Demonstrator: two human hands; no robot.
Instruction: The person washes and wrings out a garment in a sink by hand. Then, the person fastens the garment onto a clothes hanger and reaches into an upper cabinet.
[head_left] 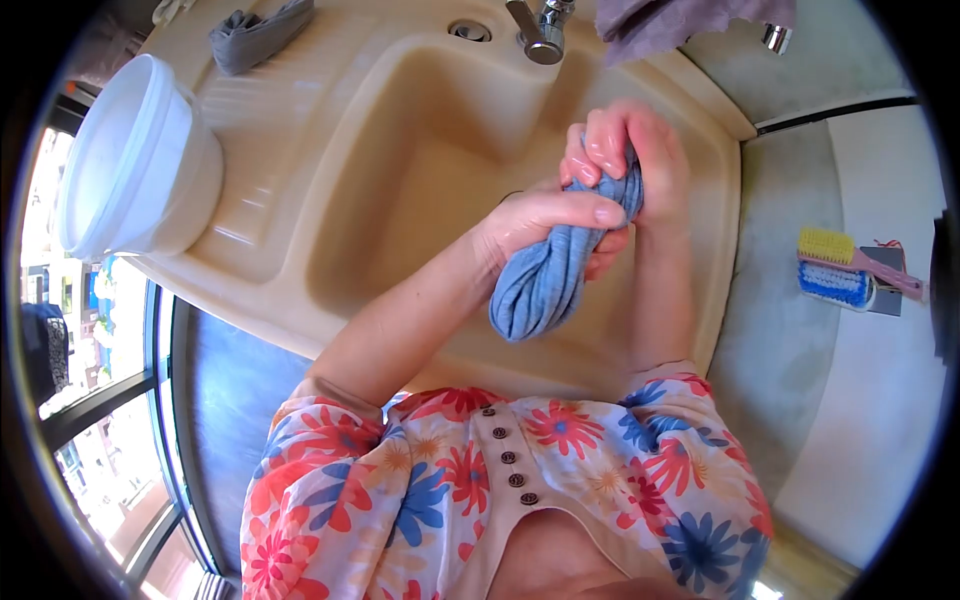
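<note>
A person in a white short-sleeved top printed with red, blue and orange flowers (440, 480) holds a twisted blue-grey fabric cloth (545, 285) above the basin of a beige moulded sink (400, 200). The left hand (560, 215) is closed around the cloth's middle, thumb laid across the fabric, while a bunched, folded end bulges out below it. The right hand (635, 155), wet and glistening, is curled tightly about the upper end, just beside the left. At left, a white round plastic bucket (195, 180) sits tilted in view on the sink's ribbed drainboard. To the right, outside the sink, a yellow-bristled brush with a pinkish handle (828, 247) touches a blue-and-white-bristled brush (838, 285). Along the far side are a silver metal tap (543, 40), a crumpled dark-grey cloth (255, 38) and a draped purple-grey cloth (680, 25).
</note>
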